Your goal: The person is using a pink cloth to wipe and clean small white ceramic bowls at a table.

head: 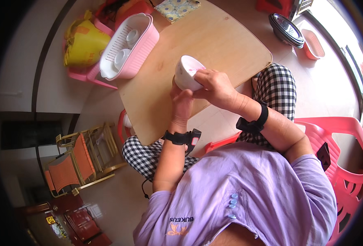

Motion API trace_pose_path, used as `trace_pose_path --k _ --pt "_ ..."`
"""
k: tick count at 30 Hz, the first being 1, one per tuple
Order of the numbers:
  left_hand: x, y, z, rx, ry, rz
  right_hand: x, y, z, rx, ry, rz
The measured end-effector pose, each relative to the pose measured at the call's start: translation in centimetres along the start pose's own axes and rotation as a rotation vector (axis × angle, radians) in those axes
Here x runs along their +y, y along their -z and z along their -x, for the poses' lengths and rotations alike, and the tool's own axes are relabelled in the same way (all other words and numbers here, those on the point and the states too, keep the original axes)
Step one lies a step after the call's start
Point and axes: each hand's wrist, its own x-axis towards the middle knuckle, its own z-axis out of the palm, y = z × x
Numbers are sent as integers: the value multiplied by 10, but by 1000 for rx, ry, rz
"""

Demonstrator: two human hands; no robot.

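A white bowl (185,73) is held tilted above the near edge of the wooden table. My left hand (182,100) supports its underside from below. The fingers of my right hand (215,84) are at its right rim, the fingertips partly inside; something pink shows in there, too hidden to name. At the table's left edge stands a pink basket with a white perforated liner (141,50), holding two small white bowls (122,58). Each wrist wears a black strap with a small device.
The wooden table (212,40) bears a flower-patterned cloth (177,9) at its far edge. A yellow bag (87,43) rests on a pink stool at the left. Dark round basins (287,30) and a pink basket (313,44) lie beyond on the right.
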Motion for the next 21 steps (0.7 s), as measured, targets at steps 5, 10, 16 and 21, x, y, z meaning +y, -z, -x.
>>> trace_pose_path --k 5,10,16,21 --pt "1 -25 1 110 -142 -170 -9 7 1 -96 -372 -408" --pt "-2 26 7 -2 -13 126 -10 -13 10 1 259 -167" --pt "6 16 0 -79 63 586 -3 -22 7 88 428 351" --pt "5 7 2 -14 49 311 -3 -21 4 -9 212 177"
